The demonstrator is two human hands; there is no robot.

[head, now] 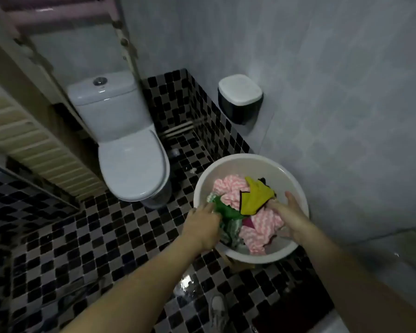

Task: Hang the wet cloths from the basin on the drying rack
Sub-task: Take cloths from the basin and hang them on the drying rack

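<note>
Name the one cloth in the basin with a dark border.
The yellow cloth, on top of the pile by the right hand: it alone has a black edge. The rest are green or pink-and-white patterned, without such trim.

Two hands were in view, the left hand (202, 227) and the right hand (289, 218), over one white basin (250, 162). Four cloths could be counted between them: one green cloth (226, 210) at the left hand's fingers, one yellow cloth (255, 200), one pink-striped cloth (228, 186) past the fingertips, and a second pink-striped cloth (260, 229) against the right hand. Beyond the hands stood one toilet (130, 162) and one wall bin (240, 99).
</note>
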